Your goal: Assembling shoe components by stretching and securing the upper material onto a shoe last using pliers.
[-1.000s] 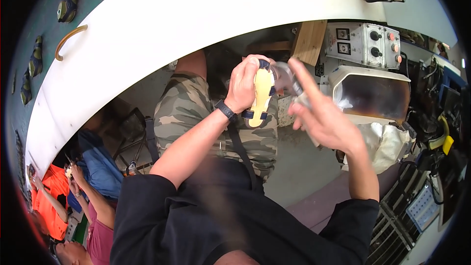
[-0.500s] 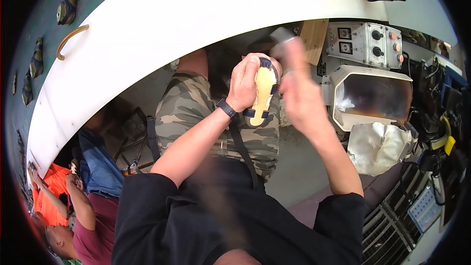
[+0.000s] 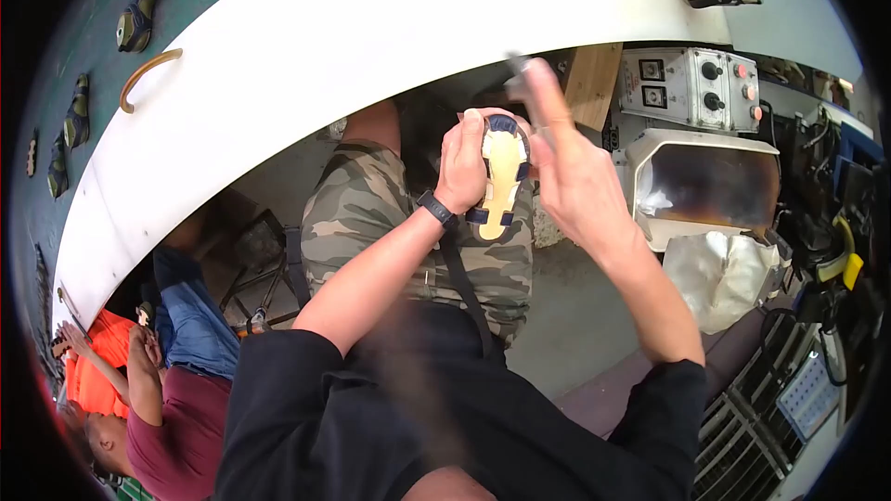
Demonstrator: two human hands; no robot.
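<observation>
My left hand is closed around the side of a sandal upper on a last, held over my lap with its underside up. The underside is a pale yellow insole, with dark navy straps folded over its edge at several places. A whitish patch covers the wider, far end. Just to its right, my right hand is wrapped around a hammer, whose grey metal head is raised beyond the toe and blurred. Most of the hammer's handle is hidden by my fingers.
A white curved tabletop spans the far side, with a brown curved strip on it. At right stand a control box and a hooded machine. Several camouflage shoe uppers lie far left; co-workers sit lower left.
My right hand and the hammer have shifted slightly and look less blurred. My left hand still grips the sandal in nearly the same place. The whole view has moved a little.
</observation>
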